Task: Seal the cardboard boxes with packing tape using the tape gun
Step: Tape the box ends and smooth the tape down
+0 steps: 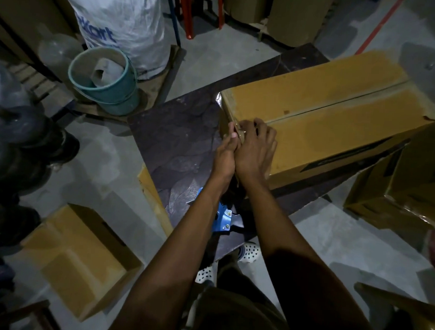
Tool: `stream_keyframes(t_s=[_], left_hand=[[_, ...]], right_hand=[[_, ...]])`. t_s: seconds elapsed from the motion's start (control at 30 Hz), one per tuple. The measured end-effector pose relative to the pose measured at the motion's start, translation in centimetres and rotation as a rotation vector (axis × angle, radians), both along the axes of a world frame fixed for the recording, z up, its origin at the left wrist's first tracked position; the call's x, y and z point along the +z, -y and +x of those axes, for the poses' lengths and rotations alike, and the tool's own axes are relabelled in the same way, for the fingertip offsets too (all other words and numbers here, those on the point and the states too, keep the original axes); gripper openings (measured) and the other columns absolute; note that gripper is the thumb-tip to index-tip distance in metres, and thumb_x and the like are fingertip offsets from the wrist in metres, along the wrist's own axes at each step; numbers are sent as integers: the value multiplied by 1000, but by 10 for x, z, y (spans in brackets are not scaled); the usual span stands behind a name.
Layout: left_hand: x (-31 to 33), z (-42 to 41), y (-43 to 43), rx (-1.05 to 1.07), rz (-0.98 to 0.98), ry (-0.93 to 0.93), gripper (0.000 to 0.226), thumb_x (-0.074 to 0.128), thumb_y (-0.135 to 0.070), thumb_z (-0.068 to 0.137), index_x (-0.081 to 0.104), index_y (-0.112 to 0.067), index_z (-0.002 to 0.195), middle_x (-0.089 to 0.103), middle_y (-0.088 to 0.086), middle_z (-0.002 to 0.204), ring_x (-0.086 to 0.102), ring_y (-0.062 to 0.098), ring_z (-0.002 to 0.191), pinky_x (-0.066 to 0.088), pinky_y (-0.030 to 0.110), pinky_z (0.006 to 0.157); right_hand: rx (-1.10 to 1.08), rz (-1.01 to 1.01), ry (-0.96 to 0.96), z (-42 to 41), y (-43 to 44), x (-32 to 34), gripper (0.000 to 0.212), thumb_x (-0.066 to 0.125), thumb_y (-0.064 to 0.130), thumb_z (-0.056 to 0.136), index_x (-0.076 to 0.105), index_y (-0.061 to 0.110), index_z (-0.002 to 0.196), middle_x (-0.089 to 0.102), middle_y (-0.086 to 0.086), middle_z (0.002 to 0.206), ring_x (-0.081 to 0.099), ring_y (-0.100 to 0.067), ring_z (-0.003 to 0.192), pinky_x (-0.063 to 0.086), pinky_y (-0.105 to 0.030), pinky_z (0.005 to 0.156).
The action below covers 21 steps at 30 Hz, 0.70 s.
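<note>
— While we bend over the near end of the cardboard box (333, 115), which way does its seam (344, 100) run?
— Away from us, up and to the right, along the box's long axis. The box sits on a dark mat (183, 128) on the floor.
— And the hands?
— Our right grip (256, 144) lies palm-down, fingers spread on the lid at the seam's near end. Our left grip (225, 152) is tucked against the end face, thumb on a shiny strip of tape (240, 134); we cannot tell whether it pinches or only presses.
— The tape gun (223, 218)?
— Blue, on the mat behind both hands, toward our feet, under the left forearm, held by neither. We judge the left nearer to fetch it.
</note>
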<state>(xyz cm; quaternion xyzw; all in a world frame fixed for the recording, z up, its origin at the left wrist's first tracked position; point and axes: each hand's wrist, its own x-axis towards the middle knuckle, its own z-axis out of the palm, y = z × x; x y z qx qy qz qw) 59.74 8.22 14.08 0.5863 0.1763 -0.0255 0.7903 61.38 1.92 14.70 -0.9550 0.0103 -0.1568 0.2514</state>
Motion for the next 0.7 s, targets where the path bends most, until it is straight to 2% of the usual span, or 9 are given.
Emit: stream_keyframes(t_s=[0.07,0.13,0.23,0.37,0.47,0.53,0.6,0.67,0.7], left_hand=[[-1,16,-7,-58,25,-37,56,48,-21,108,28,-22,159,43,3,157,50,13,135,45,20,106],[-4,37,-17,-135,102,-85,79,63,-35,97,19,-26,161,39,3,158,49,17,136,46,26,108],[-41,80,-34,-223,242,-155,115,69,-57,71,5,-30,162,4,5,171,23,21,154,28,48,123],[1,100,-31,-135,493,-95,94,53,-33,96,-10,-12,161,-5,13,170,5,31,156,12,46,126],[14,117,-22,-92,773,-77,78,42,-36,107,-8,-12,162,-22,12,167,-17,28,155,-5,40,123],[5,128,-20,-66,838,-63,70,40,-38,108,6,-11,163,-9,12,170,-10,28,156,-5,44,124],[-3,136,-25,-60,764,-24,57,37,-39,107,28,-13,157,23,13,165,19,29,153,9,50,125],[-13,140,-32,-1,667,1,47,34,-43,104,47,-12,135,51,11,137,47,30,130,30,52,117],[-14,142,-34,10,623,-6,41,33,-44,104,48,-11,123,55,8,121,54,29,117,37,47,110]], right_hand=[[8,-34,-6,0,0,0,35,54,28,98,61,21,132,53,-8,148,45,-29,127,41,-41,96],[18,-56,-16,-2,1,-1,38,59,21,93,61,20,131,53,-8,147,45,-29,125,40,-42,95],[16,-36,-20,-5,3,-2,46,66,20,84,62,15,130,55,-10,144,45,-31,124,37,-42,95],[27,30,-23,-5,6,-2,44,66,23,83,66,12,126,57,-9,142,43,-30,126,36,-43,100],[34,86,-10,-4,8,-1,41,66,21,83,69,14,123,59,-8,139,44,-30,124,38,-43,101],[55,106,3,-5,10,-2,40,65,21,83,70,14,122,61,-8,137,45,-30,122,39,-42,100],[70,116,7,-5,11,-3,41,64,21,83,70,13,123,63,-8,136,45,-30,119,39,-41,98],[76,109,5,-4,10,-4,42,62,22,83,70,12,123,64,-9,135,47,-30,116,40,-42,97],[74,95,0,-4,9,-5,43,61,22,83,70,12,124,65,-9,134,47,-30,115,40,-42,96]])
